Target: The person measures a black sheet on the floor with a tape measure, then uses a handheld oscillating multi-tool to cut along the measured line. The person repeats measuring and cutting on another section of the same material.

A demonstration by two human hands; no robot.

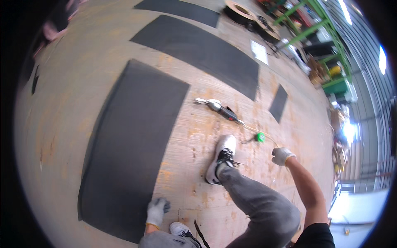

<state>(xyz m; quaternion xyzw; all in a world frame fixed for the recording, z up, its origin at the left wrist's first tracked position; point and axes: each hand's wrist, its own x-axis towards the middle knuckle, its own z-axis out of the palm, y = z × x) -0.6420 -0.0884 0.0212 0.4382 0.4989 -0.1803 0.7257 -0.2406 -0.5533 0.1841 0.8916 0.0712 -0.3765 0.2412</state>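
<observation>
In the head view, a large dark grey sheet (136, 144) is laid on the worn, wood-grained floor (53, 124), left of the legs. The left hand (157, 211), covered by a whitish glove, is placed at the sheet's lower right edge with fingers curled; whether the edge is gripped cannot be told. The right hand (283, 156), likewise gloved, is held out to the right, its fingers drawn in narrowly; whether anything is enclosed cannot be told. Near it, a pale hose (250, 127) is seen leading to a silver-headed hand tool (221, 109) with a dark handle. Beside the hose, a green roundish item (260, 137) is marked with pale print, too small to be read. Farther off, a second dark sheet (198, 51) and a white paper (259, 52) are laid out; any writing on the paper cannot be made out.
</observation>
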